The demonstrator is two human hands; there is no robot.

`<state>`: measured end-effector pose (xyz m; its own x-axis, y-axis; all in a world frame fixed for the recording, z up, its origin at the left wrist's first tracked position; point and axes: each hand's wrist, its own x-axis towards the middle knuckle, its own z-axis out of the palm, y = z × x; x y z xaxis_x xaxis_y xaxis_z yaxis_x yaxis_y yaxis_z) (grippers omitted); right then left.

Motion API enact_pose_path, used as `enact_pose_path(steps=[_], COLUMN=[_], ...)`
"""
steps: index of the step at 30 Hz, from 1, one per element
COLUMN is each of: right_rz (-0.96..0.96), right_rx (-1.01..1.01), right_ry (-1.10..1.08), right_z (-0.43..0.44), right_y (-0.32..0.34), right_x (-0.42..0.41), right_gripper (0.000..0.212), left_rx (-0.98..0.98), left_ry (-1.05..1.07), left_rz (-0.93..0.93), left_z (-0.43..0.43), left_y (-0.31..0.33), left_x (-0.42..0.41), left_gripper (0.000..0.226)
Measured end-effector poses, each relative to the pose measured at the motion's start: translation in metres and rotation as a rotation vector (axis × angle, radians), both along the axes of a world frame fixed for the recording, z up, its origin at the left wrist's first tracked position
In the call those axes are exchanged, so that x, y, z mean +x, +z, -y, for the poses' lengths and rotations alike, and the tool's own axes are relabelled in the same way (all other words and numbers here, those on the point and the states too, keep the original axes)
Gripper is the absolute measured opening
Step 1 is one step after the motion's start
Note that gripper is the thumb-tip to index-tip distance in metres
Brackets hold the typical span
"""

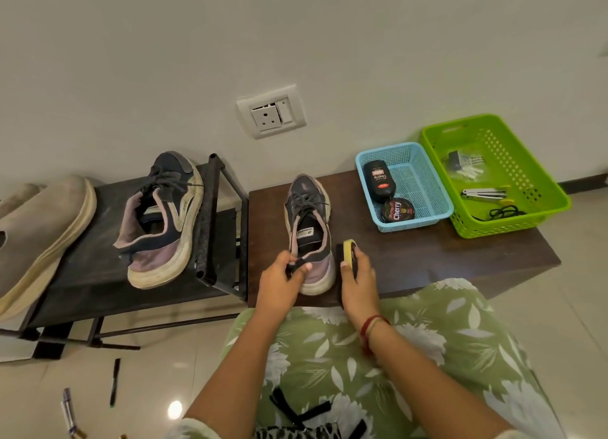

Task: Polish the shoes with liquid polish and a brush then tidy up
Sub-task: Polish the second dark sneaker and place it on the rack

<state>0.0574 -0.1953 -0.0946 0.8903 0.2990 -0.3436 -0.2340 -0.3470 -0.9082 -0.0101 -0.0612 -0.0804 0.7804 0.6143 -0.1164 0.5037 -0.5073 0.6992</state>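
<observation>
A dark sneaker point(307, 221) with a pale sole stands on the brown low table point(427, 257), toe pointing to the wall. My left hand point(283, 280) pinches its heel tab. My right hand point(357, 277) grips a yellow-backed shoe brush point(348, 251) against the shoe's right side near the heel. The matching sneaker point(161, 221) lies tilted on the black rack point(98, 274) to the left. A black liquid polish bottle point(378, 178) and a round polish tin point(397, 210) lie in the blue basket point(437, 188).
A green basket point(533, 175) with small tools and a black cord sits at the table's right end. Beige slip-on shoes point(42, 234) rest on the rack's left. Pens point(114, 382) lie on the tiled floor. A wall socket point(271, 111) is behind.
</observation>
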Motion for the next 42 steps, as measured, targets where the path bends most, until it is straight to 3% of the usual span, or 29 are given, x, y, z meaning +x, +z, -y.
enact_pose_path(steps=[2, 4, 7, 11, 15, 19, 23, 27, 30, 32, 34, 36, 39, 42], right_rz=[0.138, 0.155, 0.133, 0.28, 0.061, 0.271, 0.12, 0.31, 0.164, 0.186, 0.281, 0.25, 0.044, 0.121], right_rx=[0.048, -0.011, -0.093, -0.056, -0.186, -0.011, -0.123, -0.038, -0.121, -0.075, -0.022, -0.078, -0.071, 0.075], right_ry=[0.129, 0.222, 0.165, 0.197, 0.113, 0.248, 0.099, 0.283, 0.159, 0.103, 0.195, 0.264, 0.042, -0.002], right_z=[-0.002, -0.004, -0.004, -0.001, -0.002, -0.01, -0.012, -0.014, -0.018, -0.018, -0.019, -0.022, -0.025, -0.025], right_y=[0.011, 0.013, 0.014, 0.019, 0.008, 0.019, 0.014, 0.019, 0.017, 0.021, 0.025, 0.02, 0.019, 0.029], right_x=[-0.009, -0.012, -0.004, -0.006, 0.002, -0.011, -0.001, -0.006, 0.001, 0.0, -0.006, -0.009, 0.001, 0.003], right_gripper=[0.046, 0.045, 0.044, 0.045, 0.044, 0.045, 0.044, 0.043, 0.041, 0.041, 0.04, 0.038, 0.037, 0.038], left_rx=[-0.01, -0.017, -0.026, -0.105, -0.172, -0.239, -0.34, -0.419, -0.385, -0.422, -0.445, -0.46, -0.497, -0.593], left_ry=[0.003, -0.003, -0.002, 0.027, 0.06, 0.064, 0.085, 0.106, 0.095, 0.124, 0.141, 0.152, 0.181, 0.243], left_rz=[-0.006, 0.001, 0.013, 0.052, 0.073, 0.076, 0.093, 0.105, 0.065, 0.069, 0.05, 0.019, 0.039, 0.009], left_z=[-0.002, -0.003, -0.004, -0.008, -0.01, -0.015, -0.017, -0.02, -0.018, -0.019, -0.024, -0.023, -0.019, -0.023], left_y=[0.0, -0.001, -0.002, -0.002, -0.001, -0.003, -0.003, -0.002, 0.003, 0.003, -0.002, 0.002, 0.017, 0.02], left_x=[-0.001, -0.001, -0.002, -0.004, -0.006, -0.007, -0.01, -0.013, -0.014, -0.016, -0.018, -0.02, -0.019, -0.023], left_gripper=[0.02, 0.02, 0.02, 0.02, 0.024, 0.025, 0.022, 0.022, 0.022, 0.021, 0.021, 0.019, 0.024, 0.026])
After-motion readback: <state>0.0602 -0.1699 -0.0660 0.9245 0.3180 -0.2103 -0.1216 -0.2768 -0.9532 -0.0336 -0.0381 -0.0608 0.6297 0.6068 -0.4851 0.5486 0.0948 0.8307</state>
